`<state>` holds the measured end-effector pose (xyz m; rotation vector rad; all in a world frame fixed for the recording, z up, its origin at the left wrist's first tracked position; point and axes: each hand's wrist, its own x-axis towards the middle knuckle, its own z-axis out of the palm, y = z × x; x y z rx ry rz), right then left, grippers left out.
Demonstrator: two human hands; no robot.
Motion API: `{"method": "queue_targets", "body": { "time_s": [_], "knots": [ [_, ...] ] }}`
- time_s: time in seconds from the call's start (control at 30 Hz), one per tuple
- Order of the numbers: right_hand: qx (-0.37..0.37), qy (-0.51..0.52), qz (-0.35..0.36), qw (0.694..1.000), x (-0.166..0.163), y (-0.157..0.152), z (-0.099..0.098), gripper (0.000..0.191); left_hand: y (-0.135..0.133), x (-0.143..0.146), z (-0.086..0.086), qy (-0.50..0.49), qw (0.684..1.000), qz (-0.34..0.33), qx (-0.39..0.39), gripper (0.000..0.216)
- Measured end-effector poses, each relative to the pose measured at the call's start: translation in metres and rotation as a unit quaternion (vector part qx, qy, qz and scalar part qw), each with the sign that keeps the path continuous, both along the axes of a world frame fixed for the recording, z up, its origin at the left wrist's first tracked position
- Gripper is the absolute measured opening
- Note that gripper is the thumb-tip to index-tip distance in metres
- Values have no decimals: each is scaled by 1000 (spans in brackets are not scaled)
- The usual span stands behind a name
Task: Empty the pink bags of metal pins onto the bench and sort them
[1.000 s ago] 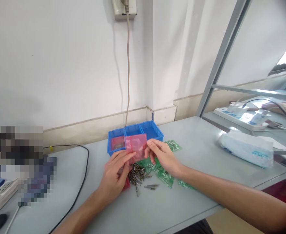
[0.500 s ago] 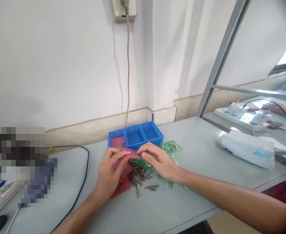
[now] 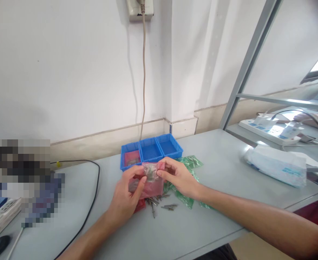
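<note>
A pink see-through plastic bag (image 3: 151,187) is held up between my hands, with something greyish showing near its top. My left hand (image 3: 126,191) grips its left side between thumb and fingers. The thumb and fingers of my right hand (image 3: 179,177) pinch its upper right corner. Below the bag lies a pile of pop rivets (image 3: 153,203), partly hidden by it, with a few loose ones (image 3: 169,207) to the right. Red plastic (image 3: 140,206) shows under my left hand. Green plastic bags (image 3: 186,198) with small metal pieces lie beyond and beneath my right hand.
Three joined blue bins (image 3: 151,150) stand near the wall; the left one contains a pink bag (image 3: 132,158). A black cable (image 3: 97,187) crosses the table at left. A white-and-blue soft pack (image 3: 276,166) lies at right, near a metal frame (image 3: 245,72) and a power strip (image 3: 268,131).
The pink bag has turned from nearly edge-on to hanging with its broad face toward me. It now covers more of the rivet pile. Both hands keep hold of it.
</note>
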<state>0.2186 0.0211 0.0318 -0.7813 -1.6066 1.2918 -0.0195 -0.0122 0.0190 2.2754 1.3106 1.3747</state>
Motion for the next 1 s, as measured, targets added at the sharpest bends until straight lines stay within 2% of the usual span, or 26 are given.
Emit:
{"method": "queue_targets", "body": {
  "time_s": [0.1, 0.17, 0.23, 0.3, 0.37, 0.43, 0.53, 0.63, 0.73, 1.0],
  "knots": [
    [-25, 29, 14, 999, -1, 1, 1, 27, 0, -1, 5, 59, 997, -57, 9, 25],
    [-31, 25, 7, 999, 0, 1, 1, 26, 4, -3, 9, 63, 997, -48, 4, 26],
    [-38, 11, -3, 999, 0, 1, 1, 35, 12, -11, 15, 54, 999, -9, 2, 26],
    [-45, 0, -9, 999, 1, 0, 0, 45, 27, -26, 18, 35, 997, 54, 33, 26],
    [-51, -2, -8, 999, 1, -2, 0, 45, 44, -45, 17, 4, 991, 125, 53, 28],
    [-50, 1, -9, 999, 1, -3, 0, 43, 62, -62, 10, -19, 987, 156, 29, 31],
    [-33, 6, -20, 999, 1, -3, 1, 38, 80, -76, -5, 0, 989, 145, -23, 34],
    [-19, 5, -30, 999, 2, -4, 3, 35, 88, -76, -15, 46, 993, 108, -26, 35],
    [-10, -6, -31, 999, 2, -4, 4, 35, 89, -71, -16, 71, 994, 85, -21, 37],
    [34, -75, -28, 996, 4, -7, 4, 32, 86, -66, -14, 83, 993, 80, -19, 39]
  ]
}}
